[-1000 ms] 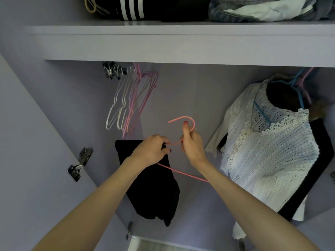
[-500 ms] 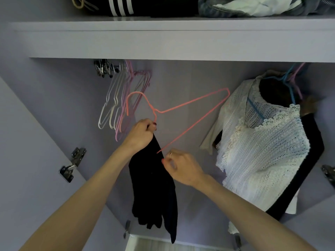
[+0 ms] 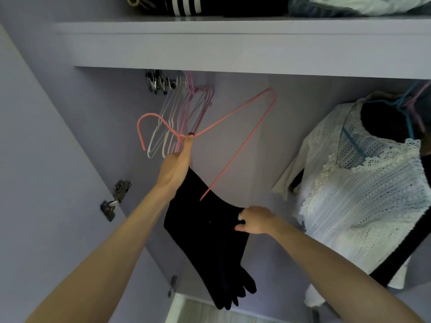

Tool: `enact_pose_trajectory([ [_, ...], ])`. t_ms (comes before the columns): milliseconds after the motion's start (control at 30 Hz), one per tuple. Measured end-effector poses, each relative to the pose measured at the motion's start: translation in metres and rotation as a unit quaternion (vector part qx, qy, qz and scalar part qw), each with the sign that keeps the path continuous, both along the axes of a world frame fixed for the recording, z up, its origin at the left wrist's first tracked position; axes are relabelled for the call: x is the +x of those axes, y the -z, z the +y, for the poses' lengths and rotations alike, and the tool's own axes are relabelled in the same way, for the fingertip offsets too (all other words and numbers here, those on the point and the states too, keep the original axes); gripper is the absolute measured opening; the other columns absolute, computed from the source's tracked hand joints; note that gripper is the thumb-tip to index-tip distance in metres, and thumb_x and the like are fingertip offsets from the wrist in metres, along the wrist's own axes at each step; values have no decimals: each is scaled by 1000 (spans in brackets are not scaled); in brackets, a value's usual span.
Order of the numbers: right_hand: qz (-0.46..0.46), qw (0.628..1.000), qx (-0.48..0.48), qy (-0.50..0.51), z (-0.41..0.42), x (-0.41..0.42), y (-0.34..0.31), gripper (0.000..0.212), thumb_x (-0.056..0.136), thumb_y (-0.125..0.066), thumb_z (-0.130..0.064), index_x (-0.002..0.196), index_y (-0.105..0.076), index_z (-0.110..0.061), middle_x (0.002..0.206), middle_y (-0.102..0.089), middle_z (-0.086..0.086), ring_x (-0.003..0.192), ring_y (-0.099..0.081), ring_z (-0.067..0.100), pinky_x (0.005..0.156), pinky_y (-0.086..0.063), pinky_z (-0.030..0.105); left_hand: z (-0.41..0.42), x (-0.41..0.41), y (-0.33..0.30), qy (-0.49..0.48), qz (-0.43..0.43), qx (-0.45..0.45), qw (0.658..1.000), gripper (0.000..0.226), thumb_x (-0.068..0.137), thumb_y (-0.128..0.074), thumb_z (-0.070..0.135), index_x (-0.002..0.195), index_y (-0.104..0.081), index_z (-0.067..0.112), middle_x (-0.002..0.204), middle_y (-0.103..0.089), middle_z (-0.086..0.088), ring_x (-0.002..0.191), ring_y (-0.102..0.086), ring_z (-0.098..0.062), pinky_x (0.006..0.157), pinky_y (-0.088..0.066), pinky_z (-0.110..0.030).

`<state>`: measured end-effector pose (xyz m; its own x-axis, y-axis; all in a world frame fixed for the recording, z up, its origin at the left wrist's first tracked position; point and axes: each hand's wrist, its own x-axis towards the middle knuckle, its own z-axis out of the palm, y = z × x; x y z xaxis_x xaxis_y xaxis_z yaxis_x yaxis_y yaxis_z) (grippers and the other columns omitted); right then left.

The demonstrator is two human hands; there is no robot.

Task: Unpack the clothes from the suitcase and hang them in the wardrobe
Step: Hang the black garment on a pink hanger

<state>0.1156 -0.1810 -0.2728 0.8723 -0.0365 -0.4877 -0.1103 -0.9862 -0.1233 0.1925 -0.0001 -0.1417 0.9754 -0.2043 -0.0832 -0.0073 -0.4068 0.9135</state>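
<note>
My left hand [image 3: 176, 169] is raised inside the wardrobe, pinching the neck of a pink wire hanger [image 3: 245, 141] whose hook points left and whose frame tilts up to the right. A black garment [image 3: 210, 238] hangs from under that hand and drapes downward. My right hand [image 3: 253, 220] grips the black garment's right edge, lower down. The suitcase is out of view.
Several empty pink and white hangers [image 3: 179, 117] hang at the rail's left end beside metal clips [image 3: 158, 81]. A white lace top [image 3: 359, 194] over a dark garment hangs at right. Folded clothes lie on the shelf [image 3: 233, 43] above. A door hinge [image 3: 115, 199] sits at left.
My left hand has lifted the pink hanger higher and turned it, with the black garment under it. My right hand let go of the hanger and dropped to grip the garment's edge.
</note>
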Motion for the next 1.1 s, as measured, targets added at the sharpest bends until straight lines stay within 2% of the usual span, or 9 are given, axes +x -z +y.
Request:
enact_pose_trajectory([
  [167, -73, 994, 52, 55, -31, -11, -16, 39, 93, -53, -37, 112, -62, -5, 94, -63, 6, 95, -58, 25, 72, -39, 26, 10, 2, 17, -33, -24, 31, 999, 46, 92, -40, 45, 58, -37, 15, 63, -44, -6, 66, -41, -24, 62, -34, -35],
  [300, -122, 986, 61, 91, -61, -21, -34, 32, 89, -60, -34, 113, -67, -16, 112, -67, 5, 106, -60, 23, 89, -48, 31, 12, -2, 33, 11, -42, 121, 992, 34, 94, -40, 29, 69, -51, 8, 84, -57, -19, 85, -53, -33, 76, -38, -37],
  [433, -154, 980, 57, 114, -79, -32, -54, 28, 88, -63, -28, 113, -68, -19, 91, -62, 2, 101, -60, 23, 85, -47, 28, 6, -3, 48, 69, -41, 174, 981, 26, 91, -43, 26, 69, -49, 14, 82, -57, -13, 85, -53, -31, 75, -38, -34],
  [633, -247, 968, 35, -4, -62, -27, -68, 27, 89, -61, -26, 110, -70, -12, 103, -66, 10, 109, -51, 20, 89, -39, 24, -18, -9, 46, 119, -65, 222, 965, 24, 89, -44, 28, 84, -56, 8, 90, -60, -14, 93, -56, -35, 80, -43, -38],
  [733, -320, 942, 40, -93, -44, -23, -78, 24, 89, -62, -19, 106, -71, -5, 97, -65, 12, 100, -56, 24, 85, -38, 19, -30, -15, 37, 149, -79, 215, 962, 23, 91, -42, 26, 74, -47, 11, 74, -54, -7, 79, -52, -32, 69, -37, -34],
  [833, -367, 922, 101, -66, -31, -27, -87, 21, 87, -64, -14, 104, -71, -3, 95, -61, 9, 86, -59, 19, 77, -38, 13, -34, -14, 29, 189, -85, 207, 956, 25, 92, -40, 25, 70, -40, 13, 67, -47, -3, 63, -46, -19, 56, -33, -32],
  [967, -385, 901, 196, -34, -17, -27, -92, 18, 85, -67, -13, 103, -63, -9, 100, -45, -4, 81, -46, 5, 78, -38, 9, -36, -12, 26, 219, -94, 163, 957, 18, 92, -42, 19, 74, -42, 12, 67, -46, -1, 63, -43, -19, 56, -31, -30],
  [1033, -384, 893, 232, 31, -17, -26, -95, 34, 85, -67, -11, 114, -50, -15, 114, -40, -7, 79, -42, 3, 82, -35, 5, -37, -12, 26, 201, -99, 97, 970, 14, 89, -47, 14, 75, -46, 12, 68, -46, -1, 66, -43, -19, 59, -31, -30],
  [1100, -381, 884, 257, 82, -22, -25, -98, 53, 84, -68, -9, 129, -43, -17, 127, -34, -9, 82, -48, 5, 88, -40, 11, -36, -12, 26, 191, -106, 55, 974, 13, 87, -51, 11, 75, -49, 12, 71, -48, -2, 68, -44, -17, 63, -33, -29],
])
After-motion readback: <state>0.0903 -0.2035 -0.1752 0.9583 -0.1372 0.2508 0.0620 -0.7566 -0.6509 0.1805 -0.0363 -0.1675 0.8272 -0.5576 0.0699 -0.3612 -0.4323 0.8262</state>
